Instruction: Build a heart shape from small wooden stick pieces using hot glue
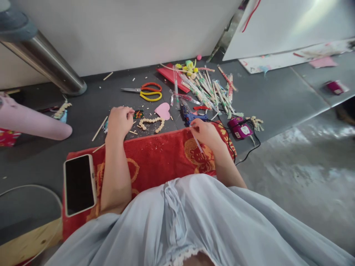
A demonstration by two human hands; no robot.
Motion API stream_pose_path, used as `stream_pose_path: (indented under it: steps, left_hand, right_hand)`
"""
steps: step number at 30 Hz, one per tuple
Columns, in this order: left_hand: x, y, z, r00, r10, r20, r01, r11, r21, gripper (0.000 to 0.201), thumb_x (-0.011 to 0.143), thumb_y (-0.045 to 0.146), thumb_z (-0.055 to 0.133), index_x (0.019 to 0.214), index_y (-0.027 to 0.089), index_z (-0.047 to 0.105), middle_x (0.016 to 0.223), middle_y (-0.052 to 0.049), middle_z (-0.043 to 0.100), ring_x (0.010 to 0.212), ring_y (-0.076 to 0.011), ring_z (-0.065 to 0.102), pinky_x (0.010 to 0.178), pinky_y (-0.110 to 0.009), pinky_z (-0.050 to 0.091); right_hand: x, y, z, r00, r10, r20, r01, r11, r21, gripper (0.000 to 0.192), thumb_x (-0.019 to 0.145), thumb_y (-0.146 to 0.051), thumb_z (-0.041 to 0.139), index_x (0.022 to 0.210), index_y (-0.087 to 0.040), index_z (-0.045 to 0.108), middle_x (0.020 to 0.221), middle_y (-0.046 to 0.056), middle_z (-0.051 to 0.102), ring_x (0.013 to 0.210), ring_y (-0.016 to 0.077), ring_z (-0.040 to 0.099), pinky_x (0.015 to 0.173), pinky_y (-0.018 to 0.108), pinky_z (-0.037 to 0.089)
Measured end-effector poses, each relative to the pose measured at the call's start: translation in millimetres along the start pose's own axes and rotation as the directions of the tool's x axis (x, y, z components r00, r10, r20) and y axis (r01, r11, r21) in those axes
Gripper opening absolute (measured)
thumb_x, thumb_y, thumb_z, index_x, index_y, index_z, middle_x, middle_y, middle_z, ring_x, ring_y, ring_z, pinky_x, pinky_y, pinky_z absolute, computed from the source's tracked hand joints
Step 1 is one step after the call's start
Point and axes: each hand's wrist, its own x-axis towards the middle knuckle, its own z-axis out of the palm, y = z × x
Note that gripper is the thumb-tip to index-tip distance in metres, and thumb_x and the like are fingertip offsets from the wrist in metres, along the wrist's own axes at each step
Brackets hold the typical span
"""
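My left hand [119, 121] rests on the dark floor with fingers curled, pinching something small beside a little dark patterned piece [138, 114]. My right hand [205, 133] is closed on a thin clear glue stick [197, 142] that slants down over the red towel [155, 155]. A blue glue gun [191, 116] lies just beyond the right hand. Between the hands sits a heart-shaped outline of pale beads [151, 123], with a pink foam heart [163, 110] behind it.
Orange and yellow scissors [146, 91] lie farther back. A heap of wrapped sticks and pompoms [206, 87] spreads at the back right on a red sheet. A phone [79, 184] lies on the towel's left end. A purple plug [240, 129] with black cord sits right. A pink-sleeved arm [33, 122] reaches in from the left.
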Motion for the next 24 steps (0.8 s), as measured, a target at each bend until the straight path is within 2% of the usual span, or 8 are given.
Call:
stream_pose_path:
  steps: [2, 6, 10, 12, 14, 16, 20, 24]
  left_hand:
    - [0, 3, -1.6, 1.0, 0.011, 0.005, -0.011, 1.0, 0.0, 0.039, 0.089, 0.014, 0.042, 0.107, 0.015, 0.077, 0.111, -0.011, 0.076, 0.109, -0.0278, 0.067, 0.105, -0.04, 0.046]
    - [-1, 7, -3.2, 1.0, 0.022, 0.017, -0.022, 1.0, 0.013, 0.04, 0.088, 0.014, 0.042, 0.108, 0.013, 0.077, 0.112, -0.012, 0.076, 0.11, -0.0283, 0.067, 0.104, -0.04, 0.046]
    - [-1, 4, -1.9, 0.998, 0.059, 0.018, -0.06, 0.998, 0.023, 0.041, 0.088, 0.014, 0.041, 0.109, 0.013, 0.076, 0.112, -0.013, 0.076, 0.108, -0.0289, 0.066, 0.102, -0.041, 0.047]
    - [-1, 2, -1.2, 0.998, 0.064, 0.018, -0.065, 0.998, 0.022, 0.041, 0.088, 0.015, 0.041, 0.109, 0.013, 0.076, 0.112, -0.013, 0.076, 0.108, -0.029, 0.066, 0.102, -0.04, 0.046]
    - [-2, 1, -1.2, 0.998, 0.054, 0.013, -0.055, 0.998, 0.019, 0.04, 0.089, 0.015, 0.041, 0.108, 0.013, 0.076, 0.111, -0.013, 0.076, 0.107, -0.0293, 0.066, 0.101, -0.041, 0.047]
    - [-2, 0, -1.5, 0.999, 0.048, 0.004, -0.048, 0.999, 0.01, 0.04, 0.089, 0.016, 0.042, 0.108, 0.013, 0.076, 0.109, -0.012, 0.076, 0.106, -0.0293, 0.066, 0.101, -0.041, 0.047]
    - [-4, -4, -1.4, 0.999, 0.05, -0.012, -0.05, 0.998, -0.023, 0.039, 0.089, 0.014, 0.041, 0.106, 0.014, 0.076, 0.107, -0.011, 0.077, 0.106, -0.0275, 0.066, 0.101, -0.04, 0.047]
    - [-5, -10, 1.0, 0.999, 0.039, -0.037, -0.041, 0.997, -0.058, 0.037, 0.089, 0.014, 0.042, 0.104, 0.014, 0.076, 0.105, -0.011, 0.077, 0.104, -0.0272, 0.066, 0.1, -0.04, 0.047]
  right_hand:
    - [7, -9, -2, 0.999, -0.046, 0.023, 0.046, 0.999, -0.003, 0.024, 0.095, -0.026, 0.054, 0.115, -0.018, 0.064, 0.099, 0.007, 0.078, 0.091, 0.0221, 0.071, 0.078, 0.03, 0.044]
    - [32, -29, -12, 0.987, -0.152, 0.054, 0.157, 0.984, -0.088, 0.021, 0.096, -0.028, 0.052, 0.105, -0.017, 0.068, 0.098, 0.008, 0.076, 0.091, 0.0218, 0.069, 0.079, 0.029, 0.044]
    - [73, -51, -21, 0.957, -0.277, 0.09, 0.29, 0.925, -0.246, 0.027, 0.097, -0.03, 0.051, 0.105, -0.012, 0.071, 0.117, 0.016, 0.07, 0.108, 0.0263, 0.066, 0.093, 0.033, 0.047]
    - [100, -59, -20, 0.946, -0.31, 0.095, 0.324, 0.895, -0.307, 0.031, 0.097, -0.028, 0.049, 0.112, -0.011, 0.07, 0.127, 0.019, 0.066, 0.113, 0.0292, 0.066, 0.096, 0.036, 0.048]
    - [130, -65, -18, 0.955, -0.276, 0.114, 0.298, 0.881, -0.367, 0.036, 0.098, -0.027, 0.046, 0.124, -0.011, 0.066, 0.132, 0.021, 0.065, 0.116, 0.0308, 0.066, 0.096, 0.039, 0.05]
    - [161, -67, -14, 0.964, -0.238, 0.116, 0.265, 0.878, -0.399, 0.038, 0.098, -0.023, 0.045, 0.13, -0.01, 0.063, 0.125, 0.022, 0.069, 0.117, 0.0331, 0.067, 0.095, 0.043, 0.051]
    - [215, -69, -8, 0.979, -0.166, 0.119, 0.203, 0.867, -0.456, 0.039, 0.093, -0.012, 0.049, 0.128, -0.008, 0.066, 0.12, 0.024, 0.072, 0.116, 0.0334, 0.068, 0.095, 0.046, 0.052]
    - [250, -71, 0, 0.984, -0.143, 0.106, 0.177, 0.859, -0.48, 0.04, 0.09, -0.005, 0.047, 0.122, -0.005, 0.071, 0.124, 0.025, 0.07, 0.12, 0.0369, 0.065, 0.096, 0.049, 0.052]
